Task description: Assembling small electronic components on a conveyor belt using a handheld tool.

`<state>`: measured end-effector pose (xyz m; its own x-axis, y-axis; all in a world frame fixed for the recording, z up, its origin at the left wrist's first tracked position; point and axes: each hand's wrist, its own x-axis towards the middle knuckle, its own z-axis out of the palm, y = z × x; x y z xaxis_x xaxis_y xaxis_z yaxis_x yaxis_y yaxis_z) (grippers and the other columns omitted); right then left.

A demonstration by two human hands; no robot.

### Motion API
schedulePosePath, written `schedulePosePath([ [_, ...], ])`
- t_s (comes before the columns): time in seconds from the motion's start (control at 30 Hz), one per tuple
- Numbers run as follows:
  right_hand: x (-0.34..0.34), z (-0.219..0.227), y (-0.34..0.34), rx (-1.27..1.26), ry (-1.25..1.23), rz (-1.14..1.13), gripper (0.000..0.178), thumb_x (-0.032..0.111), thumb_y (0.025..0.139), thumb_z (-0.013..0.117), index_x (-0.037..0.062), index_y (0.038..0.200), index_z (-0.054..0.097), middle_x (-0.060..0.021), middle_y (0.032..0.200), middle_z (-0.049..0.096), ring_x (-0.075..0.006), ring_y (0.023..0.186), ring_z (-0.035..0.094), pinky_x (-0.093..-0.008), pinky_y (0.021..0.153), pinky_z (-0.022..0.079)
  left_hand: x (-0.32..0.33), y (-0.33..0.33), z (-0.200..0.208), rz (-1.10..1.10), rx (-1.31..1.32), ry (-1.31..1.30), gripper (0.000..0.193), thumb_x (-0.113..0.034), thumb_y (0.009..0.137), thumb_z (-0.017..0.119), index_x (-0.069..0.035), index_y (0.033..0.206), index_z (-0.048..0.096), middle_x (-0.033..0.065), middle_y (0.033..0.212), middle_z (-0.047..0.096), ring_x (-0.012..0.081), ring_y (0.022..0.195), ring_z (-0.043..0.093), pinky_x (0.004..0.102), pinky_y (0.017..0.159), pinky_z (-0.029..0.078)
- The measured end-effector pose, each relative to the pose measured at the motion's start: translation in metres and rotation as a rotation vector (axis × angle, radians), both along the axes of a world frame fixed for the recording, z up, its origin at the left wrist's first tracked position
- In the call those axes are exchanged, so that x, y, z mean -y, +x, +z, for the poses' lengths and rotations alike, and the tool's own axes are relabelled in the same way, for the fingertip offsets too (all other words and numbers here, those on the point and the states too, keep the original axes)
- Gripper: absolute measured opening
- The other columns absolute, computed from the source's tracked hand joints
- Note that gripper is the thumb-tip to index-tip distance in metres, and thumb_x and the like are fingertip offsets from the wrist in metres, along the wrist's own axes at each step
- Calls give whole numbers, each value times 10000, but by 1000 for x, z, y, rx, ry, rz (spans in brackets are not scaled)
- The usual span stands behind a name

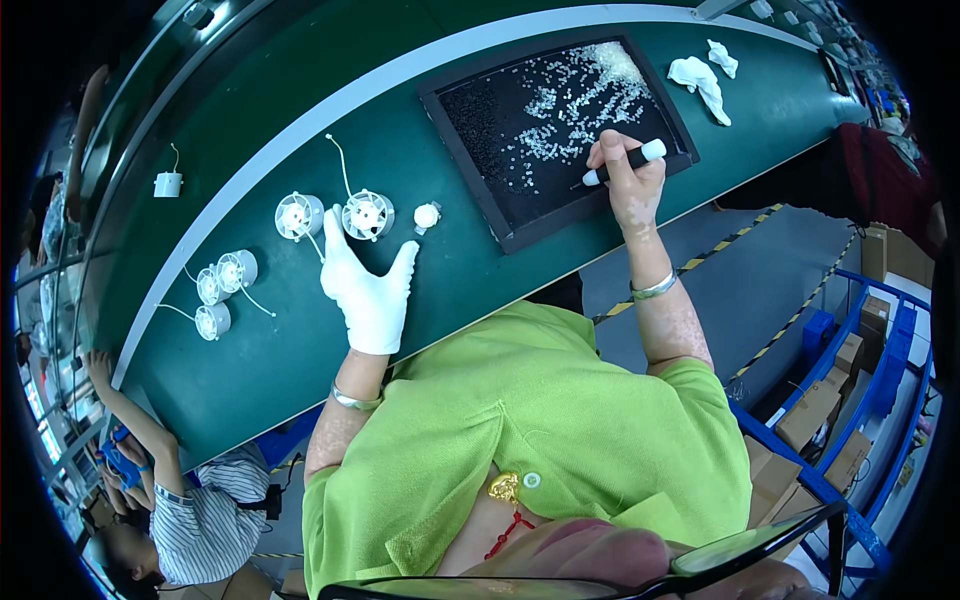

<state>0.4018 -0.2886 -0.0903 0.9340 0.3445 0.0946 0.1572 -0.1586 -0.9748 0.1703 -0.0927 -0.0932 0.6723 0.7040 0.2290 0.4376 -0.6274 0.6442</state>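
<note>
My left hand (366, 290), in a white glove, has its thumb spread from its fingers. Its fingertips reach between two round white fan-like housings with spoked fronts, the left one (299, 217) and the right one (368, 215); whether they touch is unclear. To the right of them lies a small white round part (427, 217). My bare right hand (632, 185) grips a black-and-white pen-shaped tool (641, 156) over the near right part of a black tray (510, 236). Many small translucent pieces (560, 110) and small black pieces (470, 125) are scattered in this tray.
More white fan-like housings (237, 271) with wires stand at the left on the green table (300, 370). A wired white part (168, 185) sits beyond the pale rail (400, 72). Crumpled white gloves (700, 85) lie right of the tray. A person in stripes (215, 515) is at left.
</note>
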Motion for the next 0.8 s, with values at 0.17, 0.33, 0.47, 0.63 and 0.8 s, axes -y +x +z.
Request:
schedulePosePath([
  [0.17, 2, -7, 0, 49, 46, 16, 444, 357, 888, 660, -3, 631, 626, 8, 561, 551, -59, 544, 483, -232, 512, 368, -15, 14, -10, 18, 30, 32, 814, -173, 651, 824, 48, 1322, 419, 230, 1242, 542, 352, 1106, 555, 413, 957, 424],
  [0.33, 1, -6, -1, 68, -2, 34, 447, 361, 872, 677, -8, 623, 629, -2, 554, 560, -62, 540, 496, -234, 515, 384, -20, 13, -15, -15, 31, 20, 657, -171, 689, 799, 39, 1239, 506, 209, 1170, 584, 334, 1068, 570, 418, 934, 427],
  [0.47, 2, -7, -2, 55, -2, 26, 436, 351, 866, 683, -8, 624, 633, -6, 559, 573, -62, 541, 512, -232, 512, 396, -19, 14, -17, -17, 56, 80, 585, -141, 719, 784, 39, 1214, 527, 184, 1110, 612, 294, 1022, 595, 384, 917, 447],
  [0.63, -1, 3, -8, 165, -67, 61, 408, 330, 863, 692, -7, 640, 639, -12, 572, 589, -60, 546, 529, -229, 508, 405, -17, 13, -11, -11, 69, 65, 536, -112, 743, 775, 45, 1193, 531, 147, 1049, 625, 233, 951, 617, 333, 889, 473],
  [0.8, -1, -9, -4, 179, 27, -24, 376, 301, 880, 676, 6, 648, 647, 0, 570, 585, -66, 530, 517, -230, 489, 391, -9, 11, 4, -87, 239, -71, 528, -70, 665, 805, 42, 1115, 553, 170, 962, 637, 286, 867, 632, 352, 813, 495],
])
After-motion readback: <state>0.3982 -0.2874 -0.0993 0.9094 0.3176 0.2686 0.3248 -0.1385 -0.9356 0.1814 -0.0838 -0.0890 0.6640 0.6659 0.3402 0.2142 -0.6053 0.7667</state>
